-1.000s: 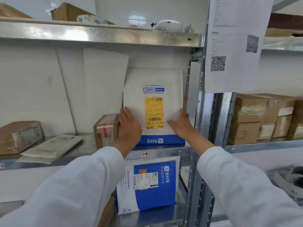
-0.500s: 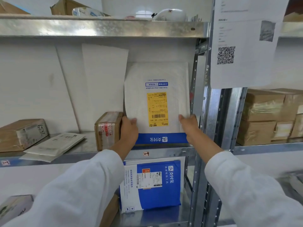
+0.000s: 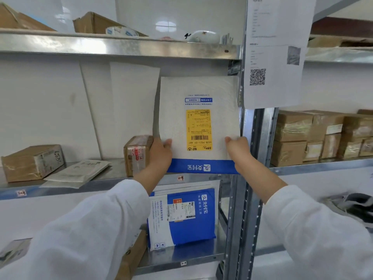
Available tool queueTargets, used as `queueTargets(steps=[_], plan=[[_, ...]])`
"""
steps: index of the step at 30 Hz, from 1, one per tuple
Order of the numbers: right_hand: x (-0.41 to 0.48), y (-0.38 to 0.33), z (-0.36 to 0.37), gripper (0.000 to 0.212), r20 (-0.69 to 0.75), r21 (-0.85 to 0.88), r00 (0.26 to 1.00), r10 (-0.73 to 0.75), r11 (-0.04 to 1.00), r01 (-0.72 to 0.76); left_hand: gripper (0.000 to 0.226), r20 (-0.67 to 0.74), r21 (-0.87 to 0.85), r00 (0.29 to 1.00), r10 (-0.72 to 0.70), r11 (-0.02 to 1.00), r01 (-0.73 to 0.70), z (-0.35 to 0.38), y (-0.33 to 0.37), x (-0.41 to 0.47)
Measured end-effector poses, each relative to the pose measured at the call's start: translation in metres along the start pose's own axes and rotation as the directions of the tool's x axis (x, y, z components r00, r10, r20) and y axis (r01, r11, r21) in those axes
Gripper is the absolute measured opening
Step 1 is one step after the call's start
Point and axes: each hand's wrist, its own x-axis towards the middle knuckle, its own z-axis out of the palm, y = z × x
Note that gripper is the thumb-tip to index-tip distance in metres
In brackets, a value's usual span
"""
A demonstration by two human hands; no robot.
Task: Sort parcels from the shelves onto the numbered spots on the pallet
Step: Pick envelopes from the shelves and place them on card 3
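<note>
Gripping a white padded mailer (image 3: 198,122) with a yellow label and a blue band along its bottom, the left hand (image 3: 160,153) and right hand (image 3: 239,150) each pinch a lower side edge, thumbs on its front. They hold it upright at the front of the grey metal shelf (image 3: 115,168), beside the right post. A small brown taped cardboard box (image 3: 137,154) stands just beside the left hand, a flat white envelope (image 3: 78,172) lies farther left, and a blue-and-white mailer (image 3: 185,215) leans on the shelf below.
</note>
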Motion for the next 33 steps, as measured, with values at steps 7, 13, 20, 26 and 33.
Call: queueTargets(steps=[7, 13, 20, 26, 33], plan=[[-0.068, -0.011, -0.021, 0.044, -0.007, -0.043, 1.000, -0.020, 0.999, 0.019, 0.034, 0.097, -0.141, 0.995, -0.031, 0.989, 0.044, -0.033, -0.005, -0.039], [-0.132, 0.001, -0.013, 0.042, -0.019, -0.080, 1.000, -0.009, 0.997, 0.007, 0.024, 0.070, -0.187, 0.996, 0.060, 0.981, -0.046, -0.096, -0.014, -0.081], [-0.217, 0.000, 0.037, 0.031, 0.157, -0.048, 0.987, -0.042, 0.998, 0.050, 0.038, -0.015, -0.195, 0.998, 0.063, 0.979, -0.065, -0.212, -0.062, -0.123], [-0.304, 0.020, 0.108, 0.034, 0.397, -0.055, 0.917, -0.028, 0.997, 0.055, 0.033, -0.100, -0.225, 0.994, -0.051, 0.974, 0.028, -0.338, -0.117, -0.189], [-0.442, 0.064, 0.205, 0.015, 0.670, -0.054, 0.742, 0.003, 0.997, 0.045, 0.011, -0.337, -0.317, 0.895, -0.292, 0.930, 0.185, -0.481, -0.204, -0.314]])
